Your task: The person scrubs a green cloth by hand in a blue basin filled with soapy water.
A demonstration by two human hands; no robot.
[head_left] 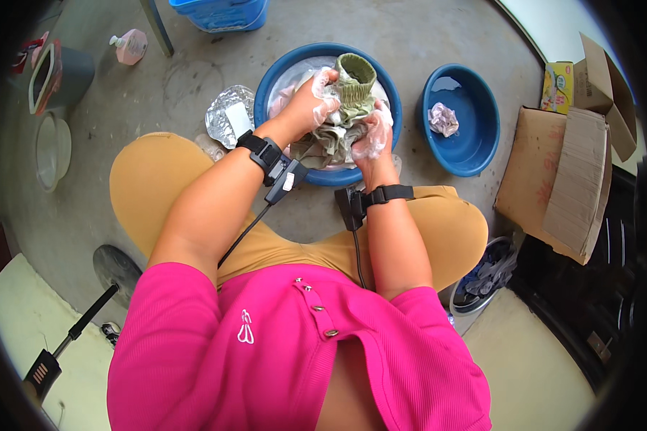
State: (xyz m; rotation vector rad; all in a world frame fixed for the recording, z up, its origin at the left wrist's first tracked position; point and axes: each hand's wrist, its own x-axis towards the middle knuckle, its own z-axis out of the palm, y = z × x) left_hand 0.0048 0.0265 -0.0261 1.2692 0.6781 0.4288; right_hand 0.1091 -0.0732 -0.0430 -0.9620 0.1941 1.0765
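Observation:
Both my hands are covered in white suds. My left hand is closed on the left side of a wet olive-green garment, close to its gathered elastic band, which stands up in a loop. Lower on the right, my right hand grips the bunched cloth of the same garment. I hold it over a round blue basin with soapy water and more pale cloth in it. The fingertips are partly hidden by the folds and foam.
To the right, a second blue basin holds water and a small crumpled pale cloth. Beside the first basin lies a silver foil dish with a white block. Cardboard boxes stand far right; a grey bucket is at left.

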